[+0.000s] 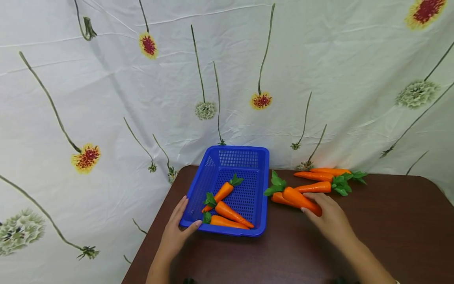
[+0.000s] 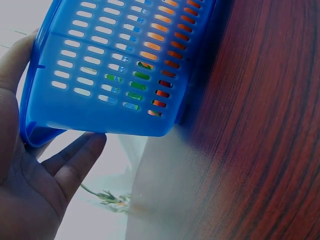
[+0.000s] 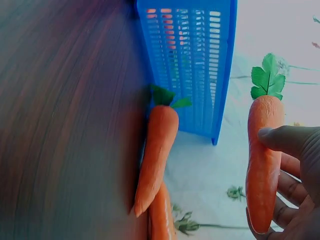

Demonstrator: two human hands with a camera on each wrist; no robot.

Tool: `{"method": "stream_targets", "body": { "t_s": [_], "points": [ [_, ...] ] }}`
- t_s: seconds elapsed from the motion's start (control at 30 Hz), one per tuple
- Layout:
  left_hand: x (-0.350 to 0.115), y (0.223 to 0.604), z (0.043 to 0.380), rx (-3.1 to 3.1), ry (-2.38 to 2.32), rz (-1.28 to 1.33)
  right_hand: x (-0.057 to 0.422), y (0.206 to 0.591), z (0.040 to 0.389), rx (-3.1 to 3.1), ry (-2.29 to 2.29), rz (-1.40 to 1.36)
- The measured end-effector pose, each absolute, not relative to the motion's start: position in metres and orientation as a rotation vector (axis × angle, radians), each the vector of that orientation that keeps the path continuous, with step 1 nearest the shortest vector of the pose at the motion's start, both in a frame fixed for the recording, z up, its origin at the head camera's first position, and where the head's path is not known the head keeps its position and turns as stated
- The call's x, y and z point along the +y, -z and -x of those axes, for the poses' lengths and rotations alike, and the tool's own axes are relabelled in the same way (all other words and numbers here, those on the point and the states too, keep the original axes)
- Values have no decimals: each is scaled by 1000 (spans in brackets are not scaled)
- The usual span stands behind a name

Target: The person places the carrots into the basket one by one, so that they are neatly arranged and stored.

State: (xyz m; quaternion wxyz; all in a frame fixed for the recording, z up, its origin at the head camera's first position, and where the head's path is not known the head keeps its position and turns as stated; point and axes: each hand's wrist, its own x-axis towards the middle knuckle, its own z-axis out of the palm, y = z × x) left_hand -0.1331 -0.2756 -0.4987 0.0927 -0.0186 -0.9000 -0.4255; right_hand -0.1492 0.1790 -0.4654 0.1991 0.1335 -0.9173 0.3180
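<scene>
My right hand (image 1: 330, 216) holds an orange carrot (image 1: 299, 199) with green leaves, thumb on one side and fingers on the other. In the right wrist view this carrot is raised, apart from the carrots on the table. A blue plastic basket (image 1: 263, 201) with slotted walls stands to its left. Three carrots lie inside it, one of them (image 1: 230, 213) near the middle. At the basket's front left corner my left hand (image 1: 173, 232) touches the rim, its fingers along the left side and the thumb at the front.
Several more carrots lie on the dark brown table (image 1: 390, 221) right of the basket, one (image 1: 279, 198) partly hidden under the held carrot and one (image 1: 315, 187) just behind it. A white flower-printed cloth (image 1: 234, 51) hangs behind the table and along its left side.
</scene>
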Motion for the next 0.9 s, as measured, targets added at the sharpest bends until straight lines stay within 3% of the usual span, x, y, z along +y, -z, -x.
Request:
{"method": "stream_targets", "body": {
  "t_s": [0.9],
  "points": [
    [-275,498,134,-2679,1290,20,114,463,155,-2510,-1019,-546]
  ]
}}
